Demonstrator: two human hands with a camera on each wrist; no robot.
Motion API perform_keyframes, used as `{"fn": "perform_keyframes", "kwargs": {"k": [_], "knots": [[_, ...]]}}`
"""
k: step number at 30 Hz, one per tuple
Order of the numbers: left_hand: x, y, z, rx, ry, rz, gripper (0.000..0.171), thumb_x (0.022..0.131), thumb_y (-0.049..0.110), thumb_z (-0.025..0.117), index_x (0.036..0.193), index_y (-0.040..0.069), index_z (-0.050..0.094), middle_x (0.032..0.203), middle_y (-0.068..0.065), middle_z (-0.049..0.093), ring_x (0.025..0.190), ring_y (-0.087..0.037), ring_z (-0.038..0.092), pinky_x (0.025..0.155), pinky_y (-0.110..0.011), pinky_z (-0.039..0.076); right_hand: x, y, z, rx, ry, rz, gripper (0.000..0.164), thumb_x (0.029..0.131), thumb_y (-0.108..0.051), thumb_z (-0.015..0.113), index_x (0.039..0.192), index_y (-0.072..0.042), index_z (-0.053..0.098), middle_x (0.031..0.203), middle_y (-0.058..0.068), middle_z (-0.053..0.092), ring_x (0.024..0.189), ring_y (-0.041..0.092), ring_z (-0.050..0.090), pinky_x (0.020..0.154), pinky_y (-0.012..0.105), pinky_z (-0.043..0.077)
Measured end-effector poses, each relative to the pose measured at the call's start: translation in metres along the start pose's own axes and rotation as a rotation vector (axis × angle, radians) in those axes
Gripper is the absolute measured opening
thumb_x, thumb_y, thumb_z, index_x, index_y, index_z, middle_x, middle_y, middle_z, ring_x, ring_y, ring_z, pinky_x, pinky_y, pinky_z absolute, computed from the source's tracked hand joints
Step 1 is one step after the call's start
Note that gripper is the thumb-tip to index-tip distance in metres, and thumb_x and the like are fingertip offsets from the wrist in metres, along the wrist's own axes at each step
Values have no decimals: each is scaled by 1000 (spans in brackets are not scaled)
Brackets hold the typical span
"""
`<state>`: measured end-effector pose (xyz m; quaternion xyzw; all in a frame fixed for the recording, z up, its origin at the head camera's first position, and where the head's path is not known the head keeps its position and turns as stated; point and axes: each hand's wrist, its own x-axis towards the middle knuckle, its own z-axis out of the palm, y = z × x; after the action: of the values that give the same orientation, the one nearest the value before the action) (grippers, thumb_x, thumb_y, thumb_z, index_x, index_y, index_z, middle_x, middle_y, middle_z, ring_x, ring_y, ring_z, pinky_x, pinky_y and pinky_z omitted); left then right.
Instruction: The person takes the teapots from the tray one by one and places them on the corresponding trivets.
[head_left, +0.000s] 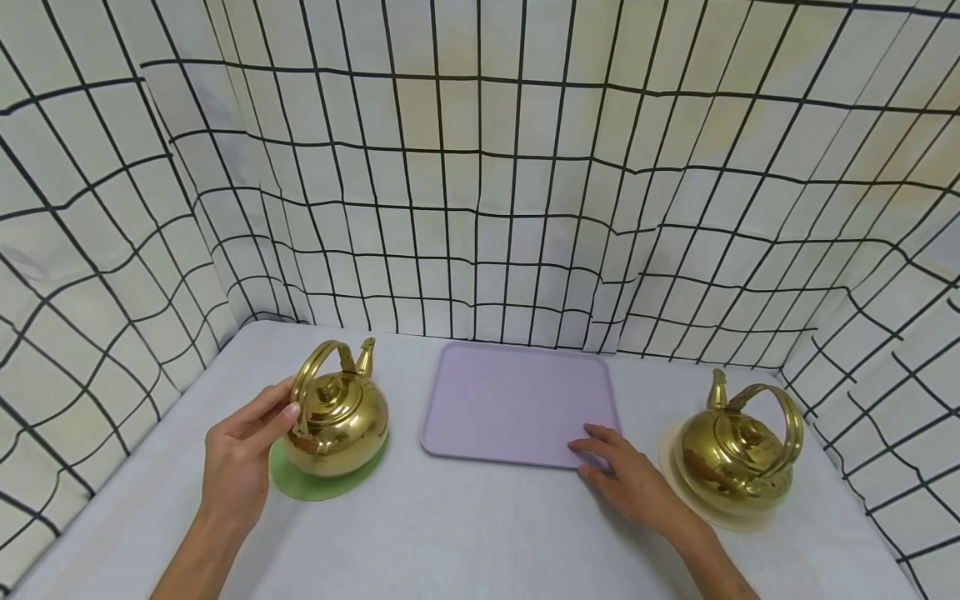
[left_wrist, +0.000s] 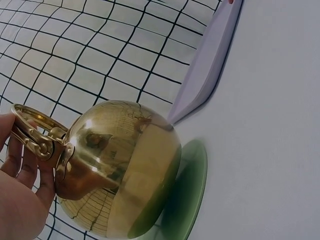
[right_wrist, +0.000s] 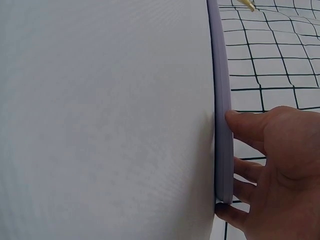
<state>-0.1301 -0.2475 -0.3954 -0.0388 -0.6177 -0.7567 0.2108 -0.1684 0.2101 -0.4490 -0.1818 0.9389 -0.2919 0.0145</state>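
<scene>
A brass kettle (head_left: 337, 425) is at the left, over a round green mat (head_left: 307, 487); whether its base touches the mat is hard to tell. My left hand (head_left: 243, 454) grips its upright handle (left_wrist: 37, 132) between thumb and fingers, from the left side. In the middle lies a flat lilac tray (head_left: 517, 400) with a raised rim. My right hand (head_left: 630, 479) rests at the tray's front right corner, fingers loosely spread. The right wrist view shows the thumb against the tray's side (right_wrist: 224, 150) and other fingers around the corner.
A second brass kettle (head_left: 735, 458) stands on a round cream mat (head_left: 701, 492) at the right, spout pointing back. White cloth walls with a black grid (head_left: 495, 183) enclose the back and both sides. White cloth (head_left: 450, 533) covers the table.
</scene>
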Motion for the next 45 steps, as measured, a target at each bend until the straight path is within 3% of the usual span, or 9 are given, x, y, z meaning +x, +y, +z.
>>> {"fn": "perform_keyframes", "kwargs": {"k": [29, 35, 45], "knots": [[-7, -10, -7, -27, 7, 24, 38, 97, -17, 53, 134, -13, 61, 113, 2, 79, 103, -8, 72, 99, -18, 50, -2, 2, -1, -11, 11, -14, 30, 101, -18, 68, 131, -17, 69, 154, 21, 53, 142, 50, 49, 111, 69, 45], [-8, -12, -5, -24, 40, 16, 35, 98, -16, 53, 129, -11, 66, 108, 3, 79, 96, -9, 70, 90, -19, 52, 0, 3, 0, -11, 21, -18, 30, 100, -18, 69, 131, -17, 69, 154, 21, 53, 141, 50, 50, 111, 67, 46], [-8, -12, 2, -2, 109, 25, 25, 102, -7, 54, 122, -10, 68, 108, 2, 77, 101, -10, 68, 91, -21, 52, -1, 2, 0, -4, 19, 20, 31, 100, -22, 70, 130, -19, 70, 154, 19, 54, 141, 50, 51, 110, 68, 46]]}}
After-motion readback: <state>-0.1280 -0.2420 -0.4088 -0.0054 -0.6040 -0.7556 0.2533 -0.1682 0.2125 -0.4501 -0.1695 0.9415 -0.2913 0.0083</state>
